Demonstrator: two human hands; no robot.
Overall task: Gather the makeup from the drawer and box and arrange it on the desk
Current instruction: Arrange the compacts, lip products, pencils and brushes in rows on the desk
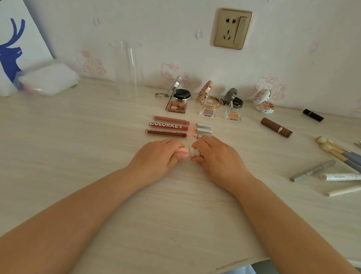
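I am holding a small pale tube (190,152) between both hands, low over the tabletop (71,152) and just in front of the row of three glosses (176,127). My left hand (157,156) is curling round its pinkish body and my right hand (218,157) is pinching the ribbed cream end, so each grip is closing on the same piece from opposite sides. It is looking light and rigid, a smooth plastic that could be slipping under the fingers, while the ribbing is offering the surer hold; I am judging it best taken at the two ends, as now, and laid down parallel to the glosses. My fingers are covering most of it, so I am not able to tell its full length, whether the ribbed part is a cap, or whether it is touching the surface. Further out, the open compacts (210,97) and little shadow pans (207,112) are standing by the wall, looking brittle at their hinges. To the right, two lipsticks (276,127), the brushes (344,156) and slim tubes (339,177) are lying loose, the brushes running off the frame. A clear cylinder (126,68) is hard to read against the wallpaper, and a blurred plastic pack (49,79) is sitting beside a bag (12,46) at far left.
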